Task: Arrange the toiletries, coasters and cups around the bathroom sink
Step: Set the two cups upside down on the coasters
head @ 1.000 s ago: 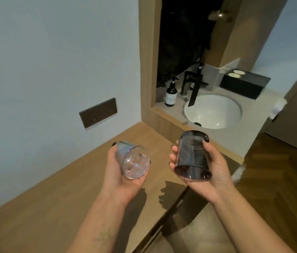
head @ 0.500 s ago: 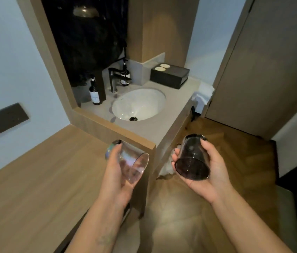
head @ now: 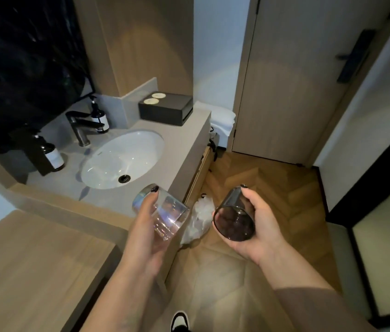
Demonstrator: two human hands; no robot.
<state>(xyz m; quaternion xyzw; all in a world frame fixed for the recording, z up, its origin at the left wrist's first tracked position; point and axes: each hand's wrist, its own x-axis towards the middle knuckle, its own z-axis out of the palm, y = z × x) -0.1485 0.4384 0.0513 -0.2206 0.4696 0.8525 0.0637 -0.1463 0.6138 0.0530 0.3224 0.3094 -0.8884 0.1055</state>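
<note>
Left hand point(head: 149, 226): grips clear cup point(head: 165, 215), tilted, over tabletop point(head: 184, 149) front edge.
Right hand point(head: 258, 226): curled round dark cup point(head: 233, 218), above floor point(head: 261, 188).
Sink point(head: 122, 159): bare tabletop to its right.
Coasters point(head: 154, 98): atop black box point(head: 165, 111), back corner.

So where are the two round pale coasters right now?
In the head view, both round pale coasters lie atop the black rectangular box at the counter's back right corner, behind the white sink.

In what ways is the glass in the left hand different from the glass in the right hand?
The clear glass is transparent with a rainbow sheen; the dark glass is smoky grey. The clear glass is over the vanity counter edge; the dark glass is over the wooden floor. Both are empty, tilted tumblers with mouths toward the camera, one gripped by the left hand, one by the right hand.
</note>
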